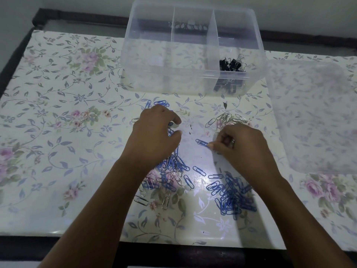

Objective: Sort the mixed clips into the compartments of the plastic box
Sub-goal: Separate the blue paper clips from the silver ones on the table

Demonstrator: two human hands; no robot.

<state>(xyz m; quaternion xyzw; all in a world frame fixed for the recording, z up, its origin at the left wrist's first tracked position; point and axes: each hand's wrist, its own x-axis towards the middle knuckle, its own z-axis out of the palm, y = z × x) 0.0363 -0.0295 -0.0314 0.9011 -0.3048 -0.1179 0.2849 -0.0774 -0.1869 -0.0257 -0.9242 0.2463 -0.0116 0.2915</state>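
A clear plastic box [150,80] with three compartments stands at the back of the table. Black binder clips [231,63] lie in its right compartment; the other two look empty. My left hand [154,136] rests curled over a mixed heap of blue and silver paper clips [170,171], fingers closed on some blue ones. My right hand [243,146] pinches one blue paper clip [201,143] at its fingertips. A pile of silver clips [224,118] lies just beyond it. A blue-only pile [233,198] sits near my right forearm.
The table wears a floral plastic cover [67,113]. The translucent box lid [313,113] lies flat to the right of the box. A dark table edge [173,254] runs along the front.
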